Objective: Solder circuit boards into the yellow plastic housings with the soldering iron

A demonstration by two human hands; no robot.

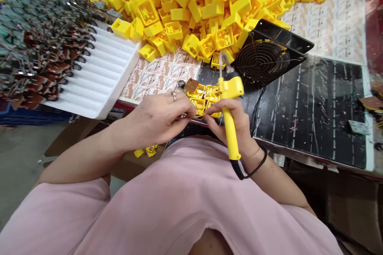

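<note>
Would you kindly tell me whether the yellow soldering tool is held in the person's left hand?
No, the yellow soldering tool is in the right hand, while the left hand is at the yellow casings.

- Black mat (314,107), 3 o'clock: rows of small white capitals, starting "BE"; the rest is unclear.
- Patterned sheet (164,73), 11 o'clock: tiny dark print, too small to read.

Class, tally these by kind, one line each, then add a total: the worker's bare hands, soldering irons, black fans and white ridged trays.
Bare hands, left hand and right hand: 2
Yellow soldering iron: 1
Black fan: 1
White ridged tray: 1
Total: 5
</note>
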